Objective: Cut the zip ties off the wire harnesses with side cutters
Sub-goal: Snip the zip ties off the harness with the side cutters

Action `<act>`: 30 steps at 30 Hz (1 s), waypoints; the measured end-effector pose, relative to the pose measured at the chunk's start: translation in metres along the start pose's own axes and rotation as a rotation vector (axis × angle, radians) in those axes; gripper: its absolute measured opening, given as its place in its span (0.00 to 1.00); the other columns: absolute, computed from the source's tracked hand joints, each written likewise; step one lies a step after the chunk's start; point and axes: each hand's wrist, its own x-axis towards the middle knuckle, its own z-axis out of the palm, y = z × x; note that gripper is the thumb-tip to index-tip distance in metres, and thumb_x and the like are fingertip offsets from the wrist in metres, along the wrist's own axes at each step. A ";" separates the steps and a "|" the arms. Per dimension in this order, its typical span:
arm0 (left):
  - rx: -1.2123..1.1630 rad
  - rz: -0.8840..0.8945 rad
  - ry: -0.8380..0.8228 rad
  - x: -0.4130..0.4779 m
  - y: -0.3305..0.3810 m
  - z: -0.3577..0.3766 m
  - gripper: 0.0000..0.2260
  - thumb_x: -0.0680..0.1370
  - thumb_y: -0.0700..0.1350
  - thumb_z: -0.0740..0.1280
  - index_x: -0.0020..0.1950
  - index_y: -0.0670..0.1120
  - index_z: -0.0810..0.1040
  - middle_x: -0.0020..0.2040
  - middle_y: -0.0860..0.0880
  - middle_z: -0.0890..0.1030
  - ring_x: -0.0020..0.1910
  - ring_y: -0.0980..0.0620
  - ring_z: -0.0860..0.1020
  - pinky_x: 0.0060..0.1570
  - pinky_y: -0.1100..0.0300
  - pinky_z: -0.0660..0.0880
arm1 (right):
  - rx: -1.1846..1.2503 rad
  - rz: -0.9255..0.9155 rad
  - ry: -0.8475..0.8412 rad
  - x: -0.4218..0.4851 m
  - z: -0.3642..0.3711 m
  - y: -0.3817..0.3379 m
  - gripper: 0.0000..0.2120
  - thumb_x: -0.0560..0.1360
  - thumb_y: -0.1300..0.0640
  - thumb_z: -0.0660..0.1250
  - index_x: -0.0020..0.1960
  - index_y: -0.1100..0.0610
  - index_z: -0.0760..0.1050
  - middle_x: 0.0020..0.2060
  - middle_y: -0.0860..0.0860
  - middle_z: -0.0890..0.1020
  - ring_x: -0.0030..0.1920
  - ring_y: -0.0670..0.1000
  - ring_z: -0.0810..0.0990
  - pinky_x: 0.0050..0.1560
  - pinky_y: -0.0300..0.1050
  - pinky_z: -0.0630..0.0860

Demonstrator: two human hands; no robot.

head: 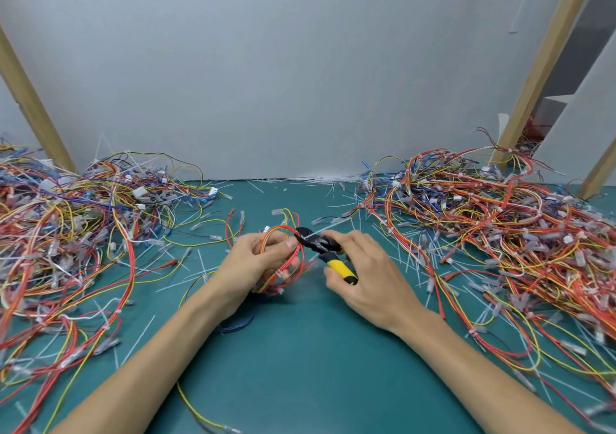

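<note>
My left hand (256, 260) grips a coiled wire harness (293, 260) of red, orange and yellow wires, held a little above the green mat at the centre. A white zip tie (320, 232) sticks out to the right from the top of the coil. My right hand (363, 267) holds side cutters (321, 245) with a black head and yellow-and-black handles. The cutters' jaws sit at the top of the coil, right where the zip tie leaves the wires. Whether the jaws are closed on the tie is not clear.
Big tangles of wire harnesses lie at the left (66, 227) and the right (500, 220) of the green mat (300, 367). Cut white zip ties (336, 187) litter the mat toward the back wall. Wooden posts stand at both sides.
</note>
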 end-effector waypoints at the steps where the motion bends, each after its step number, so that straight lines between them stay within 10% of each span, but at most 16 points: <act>1: -0.019 -0.001 -0.034 0.000 0.000 -0.001 0.15 0.77 0.52 0.68 0.34 0.45 0.73 0.25 0.48 0.71 0.23 0.52 0.66 0.25 0.64 0.68 | -0.014 -0.016 0.020 -0.001 -0.001 -0.002 0.23 0.74 0.48 0.64 0.68 0.51 0.71 0.52 0.45 0.75 0.54 0.47 0.72 0.57 0.39 0.68; 13: -0.033 -0.028 -0.148 -0.002 -0.002 -0.005 0.19 0.77 0.52 0.69 0.34 0.44 0.66 0.26 0.46 0.66 0.24 0.50 0.64 0.24 0.62 0.68 | -0.097 -0.013 0.064 -0.002 -0.007 -0.006 0.09 0.69 0.48 0.66 0.46 0.52 0.75 0.33 0.46 0.74 0.34 0.48 0.71 0.35 0.49 0.71; 30: -0.007 -0.069 -0.101 -0.005 0.005 0.000 0.16 0.77 0.52 0.68 0.33 0.45 0.70 0.27 0.45 0.67 0.27 0.49 0.62 0.25 0.61 0.65 | -0.084 0.035 0.051 -0.001 -0.005 -0.008 0.07 0.70 0.48 0.66 0.43 0.50 0.73 0.31 0.47 0.73 0.33 0.51 0.71 0.34 0.50 0.71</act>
